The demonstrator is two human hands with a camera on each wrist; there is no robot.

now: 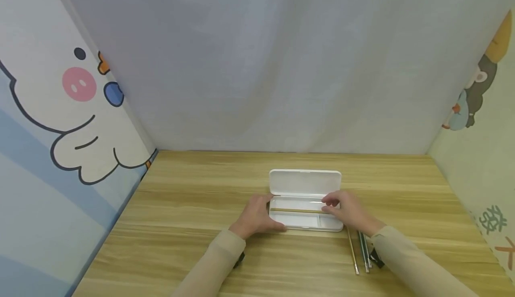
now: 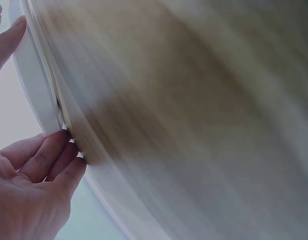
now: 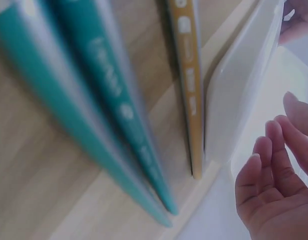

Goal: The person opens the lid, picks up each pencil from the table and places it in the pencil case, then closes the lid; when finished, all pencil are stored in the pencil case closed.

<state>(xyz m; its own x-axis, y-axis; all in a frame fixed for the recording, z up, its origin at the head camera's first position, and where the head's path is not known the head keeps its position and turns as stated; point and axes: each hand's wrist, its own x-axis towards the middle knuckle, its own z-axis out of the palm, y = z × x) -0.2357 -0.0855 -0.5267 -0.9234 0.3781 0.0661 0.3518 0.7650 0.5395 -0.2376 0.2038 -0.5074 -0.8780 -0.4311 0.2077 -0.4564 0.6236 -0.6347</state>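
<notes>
A white pencil case (image 1: 297, 220) lies on the table with its lid (image 1: 304, 182) raised at the back. One yellow pencil (image 1: 295, 210) stretches lengthwise inside it. My left hand (image 1: 257, 214) holds the case's left end, thumb along the front edge and the other fingers round the side. Over the right part of the case hovers my right hand (image 1: 351, 210), its fingers loosely bent and the thumb apart from them. The right wrist view shows nothing between the fingers of that hand (image 3: 281, 185).
To the right of the case, a yellow pencil (image 1: 352, 252) and green pencils (image 3: 113, 90) lie on the wooden table (image 1: 193, 190), partly under the right forearm. A pale curtain (image 1: 257, 64) hangs behind the table, and printed panels stand on both sides.
</notes>
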